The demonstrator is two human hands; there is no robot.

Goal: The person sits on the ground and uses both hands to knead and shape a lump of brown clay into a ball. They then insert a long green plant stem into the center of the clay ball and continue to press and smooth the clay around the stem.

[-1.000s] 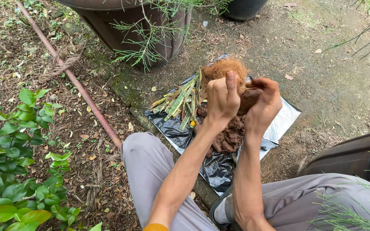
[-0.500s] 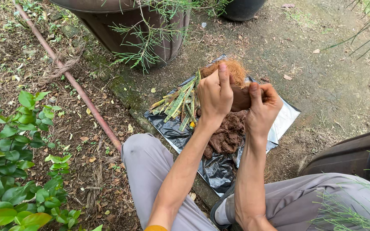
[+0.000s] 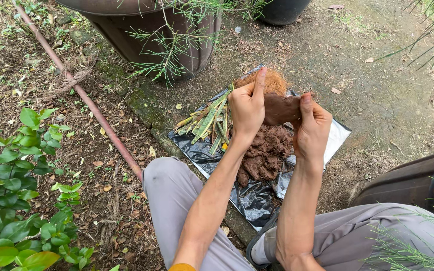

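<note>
Sitting on the ground, grey-trousered knees (image 3: 177, 195) spread at the frame bottom, both forearms reaching forward. Left hand (image 3: 247, 108) and right hand (image 3: 311, 125) both clamp a dark brown fibrous coconut-husk chunk (image 3: 280, 108), held up in the air between them over the sheet. Left fingers curled around its left end, index finger pointing up; right thumb on top, other fingers wrapped underneath. Neither hand is free.

Below the hands: crinkled black plastic sheet with a white edge (image 3: 252, 198) spread on the soil. On it, a loose pile of torn reddish-brown husk fibre (image 3: 264, 155), directly under the chunk, so a fair amount looks already pulled apart. Left of the pile, a bundle of green-yellow striped leaf cuttings (image 3: 204, 123), lying flat, untouched. Behind the hands, a paler orange-brown husk mass (image 3: 272, 80), partly hidden, looks still whole — judged as work left, along with the chunk in hand.

Further out: rusty red pipe (image 3: 84, 98) running diagonally across leaf litter at left, green leafy shrub (image 3: 11, 175) at the left edge, large dark brown round planter with needle foliage (image 3: 161, 35) at top.
</note>
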